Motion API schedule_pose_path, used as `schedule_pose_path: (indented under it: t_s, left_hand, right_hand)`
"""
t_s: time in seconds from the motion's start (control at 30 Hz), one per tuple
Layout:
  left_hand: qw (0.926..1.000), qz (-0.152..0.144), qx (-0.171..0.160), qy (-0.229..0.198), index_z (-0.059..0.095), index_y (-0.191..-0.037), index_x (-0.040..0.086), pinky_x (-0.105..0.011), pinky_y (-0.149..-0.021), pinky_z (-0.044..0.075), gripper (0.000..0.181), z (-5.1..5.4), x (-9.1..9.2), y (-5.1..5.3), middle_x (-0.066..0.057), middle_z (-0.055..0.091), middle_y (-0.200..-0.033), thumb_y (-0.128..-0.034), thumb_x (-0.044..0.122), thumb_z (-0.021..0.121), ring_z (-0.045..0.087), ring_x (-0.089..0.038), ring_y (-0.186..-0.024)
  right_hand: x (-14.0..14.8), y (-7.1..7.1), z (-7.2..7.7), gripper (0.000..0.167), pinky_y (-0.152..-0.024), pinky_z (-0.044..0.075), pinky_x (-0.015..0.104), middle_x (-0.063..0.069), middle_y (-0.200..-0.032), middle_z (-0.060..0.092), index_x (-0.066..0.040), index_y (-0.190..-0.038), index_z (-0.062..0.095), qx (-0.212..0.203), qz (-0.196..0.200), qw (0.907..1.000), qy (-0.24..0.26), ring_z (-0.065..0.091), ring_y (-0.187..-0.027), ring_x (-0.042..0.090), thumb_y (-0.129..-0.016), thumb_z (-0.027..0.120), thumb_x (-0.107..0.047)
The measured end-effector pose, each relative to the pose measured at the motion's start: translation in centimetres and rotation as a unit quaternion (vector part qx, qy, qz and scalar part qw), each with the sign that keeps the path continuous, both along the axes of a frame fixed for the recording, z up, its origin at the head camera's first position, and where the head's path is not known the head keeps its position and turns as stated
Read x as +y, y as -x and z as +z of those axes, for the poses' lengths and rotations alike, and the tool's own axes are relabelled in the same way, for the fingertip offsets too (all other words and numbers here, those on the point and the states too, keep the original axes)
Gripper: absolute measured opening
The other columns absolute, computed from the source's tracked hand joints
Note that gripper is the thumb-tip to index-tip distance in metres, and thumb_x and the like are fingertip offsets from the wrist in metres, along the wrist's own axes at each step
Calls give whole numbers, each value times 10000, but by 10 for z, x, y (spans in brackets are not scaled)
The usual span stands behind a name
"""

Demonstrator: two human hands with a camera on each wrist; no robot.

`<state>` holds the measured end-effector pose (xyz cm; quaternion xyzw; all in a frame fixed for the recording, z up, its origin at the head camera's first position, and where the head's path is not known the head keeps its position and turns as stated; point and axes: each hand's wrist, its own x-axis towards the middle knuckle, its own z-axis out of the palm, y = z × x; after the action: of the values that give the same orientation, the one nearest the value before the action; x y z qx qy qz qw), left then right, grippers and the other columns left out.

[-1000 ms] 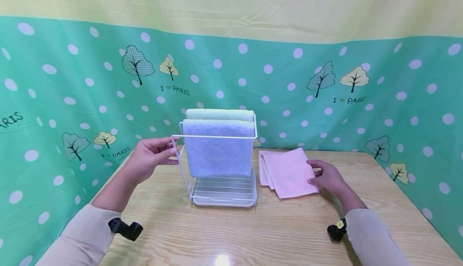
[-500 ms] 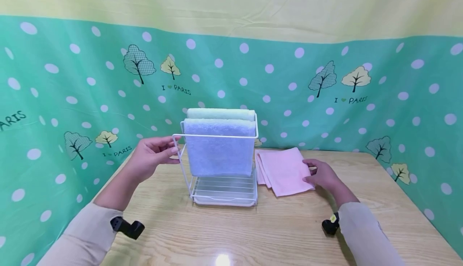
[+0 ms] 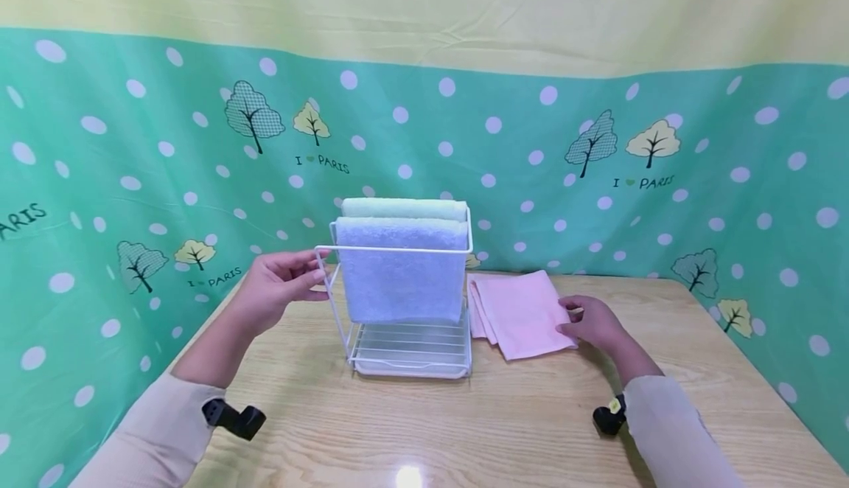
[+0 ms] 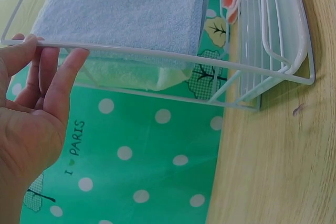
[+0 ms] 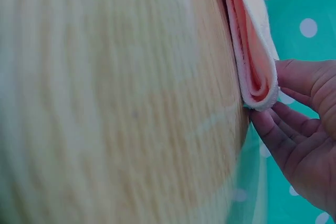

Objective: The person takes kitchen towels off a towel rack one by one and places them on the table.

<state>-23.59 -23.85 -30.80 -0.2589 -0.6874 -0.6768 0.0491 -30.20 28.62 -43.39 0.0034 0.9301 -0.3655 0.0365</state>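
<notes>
**Pink towel (image 3: 520, 315) lies between rack (image 3: 411, 368) and right hand (image 3: 593, 322)**

At the far left, the left hand (image 3: 281, 285) grips the upper left of the white wire frame, with thumb and fingers about the wire. The rack stands upright just right of that hand. Over its upper part hang a blue towel (image 3: 401, 274) in front and a pale green towel (image 3: 404, 208) behind, both with their folds running left to right.

Right of the rack, the folded pink towel lies flat on the table (image 3: 530, 414), just beside the frame; whether the two touch cannot be told. It looks nearly square, so no long axis stands out; its stacked layers show along the left side.

Last comes the right hand, clearly the nearer one, pinching the towel's right edge. From that grip the cloth extends leftward, toward the rack, with the hung towels beyond and higher.
</notes>
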Motion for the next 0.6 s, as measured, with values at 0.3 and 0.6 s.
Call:
schedule_pose_path:
  t_s: [0.3,0.6]
  left_hand:
    - [9995,177,-110,240,730,-1159,132,-424,-726,604,318,0,-1,-3,-63,657,-922,-911,-46,641,655,-153,-823]
    - [9996,184,-57,223,714,-1191,122,-408,-739,604,338,0,0,-2,-47,657,-922,-914,-54,633,651,-142,-826]
  right_hand:
    - [4,-14,10,581,-743,601,357,242,-1331,502,-7,-1395,487,289,-98,9994,183,559,-1063,359,-879,729,-119]
    - [4,-23,23,550,-801,583,427,235,-1320,529,-2,-1349,534,1045,88,9944,156,568,-1081,377,-867,749,-160]
